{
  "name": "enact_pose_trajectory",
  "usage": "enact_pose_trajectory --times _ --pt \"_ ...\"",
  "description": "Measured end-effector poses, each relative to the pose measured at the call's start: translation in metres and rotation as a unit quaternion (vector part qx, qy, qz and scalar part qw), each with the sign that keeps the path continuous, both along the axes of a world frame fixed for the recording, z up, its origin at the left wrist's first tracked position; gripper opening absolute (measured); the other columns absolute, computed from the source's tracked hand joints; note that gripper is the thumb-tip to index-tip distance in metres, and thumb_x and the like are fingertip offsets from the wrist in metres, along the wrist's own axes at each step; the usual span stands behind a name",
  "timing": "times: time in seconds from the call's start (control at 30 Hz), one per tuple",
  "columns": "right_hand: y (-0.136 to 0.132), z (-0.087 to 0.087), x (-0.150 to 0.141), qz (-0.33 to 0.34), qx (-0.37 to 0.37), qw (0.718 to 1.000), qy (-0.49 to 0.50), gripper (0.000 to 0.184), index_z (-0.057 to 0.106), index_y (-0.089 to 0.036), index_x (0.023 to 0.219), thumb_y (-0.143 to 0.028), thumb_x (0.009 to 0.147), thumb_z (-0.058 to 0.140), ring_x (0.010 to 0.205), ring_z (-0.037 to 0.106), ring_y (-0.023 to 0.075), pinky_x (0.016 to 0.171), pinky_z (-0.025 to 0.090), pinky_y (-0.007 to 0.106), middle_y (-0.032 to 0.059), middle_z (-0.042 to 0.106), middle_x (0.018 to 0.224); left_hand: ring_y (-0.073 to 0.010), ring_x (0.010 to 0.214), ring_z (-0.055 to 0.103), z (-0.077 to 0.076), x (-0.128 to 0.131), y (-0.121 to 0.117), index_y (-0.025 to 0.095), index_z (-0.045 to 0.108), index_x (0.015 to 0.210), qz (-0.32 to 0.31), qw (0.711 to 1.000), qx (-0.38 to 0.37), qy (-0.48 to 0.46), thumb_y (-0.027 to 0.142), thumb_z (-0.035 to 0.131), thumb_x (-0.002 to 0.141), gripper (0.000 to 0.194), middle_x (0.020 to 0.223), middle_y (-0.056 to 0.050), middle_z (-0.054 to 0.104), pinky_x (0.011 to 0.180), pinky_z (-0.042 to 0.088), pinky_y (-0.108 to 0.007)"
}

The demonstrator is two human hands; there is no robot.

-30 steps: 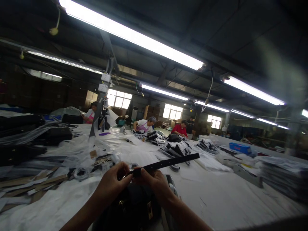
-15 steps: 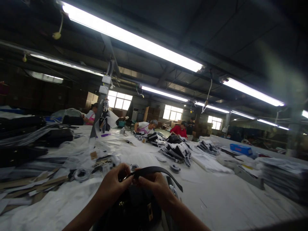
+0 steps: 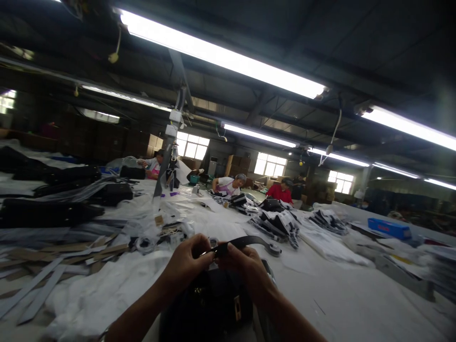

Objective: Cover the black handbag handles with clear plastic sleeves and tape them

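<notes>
Both the left hand (image 3: 188, 260) and the right hand (image 3: 249, 273) are showing bare, with slender fingers and rounded knuckles. The left forearm (image 3: 142, 304) and right forearm (image 3: 294, 316) are also showing bare, each narrowing towards the wrist and broadening towards the elbow. A thin, shiny band (image 3: 103, 334) is catching light well up the left forearm, away from the wrist; its dim, cropped form is leaving its exact kind unclear.
</notes>
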State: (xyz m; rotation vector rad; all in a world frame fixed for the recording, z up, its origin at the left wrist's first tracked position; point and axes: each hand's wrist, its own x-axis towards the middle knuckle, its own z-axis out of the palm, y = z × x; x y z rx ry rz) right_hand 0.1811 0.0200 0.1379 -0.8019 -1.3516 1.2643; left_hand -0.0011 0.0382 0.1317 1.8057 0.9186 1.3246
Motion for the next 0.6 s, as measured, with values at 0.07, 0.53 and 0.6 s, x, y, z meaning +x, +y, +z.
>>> enact_pose_trajectory --times 0.07,0.53,0.6 --pt "0.001 0.0 0.0 0.001 -0.004 1.0 0.001 0.047 0.075 -0.009 0.105 -0.049 0.08 0.072 0.088 0.073 0.0278 0.089 0.053 0.042 0.0157 0.077 0.094 -0.0148 0.062 0.053 0.0 0.0 0.001 0.018 0.054 0.072 -0.013 1.0 -0.009 -0.016 0.031 0.065 0.074 0.017 0.066 0.003 0.056 0.057 0.04 -0.025" --pt "-0.015 0.021 -0.013 -0.104 0.314 0.874 -0.357 0.017 0.08 -0.027 0.079 -0.026 0.085 0.064 0.076 0.069 0.0289 0.079 0.048 0.039 0.0069 0.075 0.075 -0.0148 0.064 0.055 -0.001 0.001 0.007 0.017 0.057 0.07 0.012 1.0 0.0 0.02 0.028 0.068 0.07 0.015 0.066 0.003 0.057 0.058 0.041 -0.024" --pt "-0.01 0.027 -0.013 -0.112 0.305 0.88 -0.346 0.016 0.079 -0.025 0.077 -0.024 0.083 0.064 0.07 0.066 0.0252 0.071 0.048 0.035 0.0057 0.073 0.073 -0.0157 0.063 0.058 0.0 0.0 0.009 0.017 0.059 0.074 -0.016 1.0 -0.018 -0.019 0.03 0.067 0.072 0.016 0.067 0.002 0.06 0.058 0.044 -0.025"
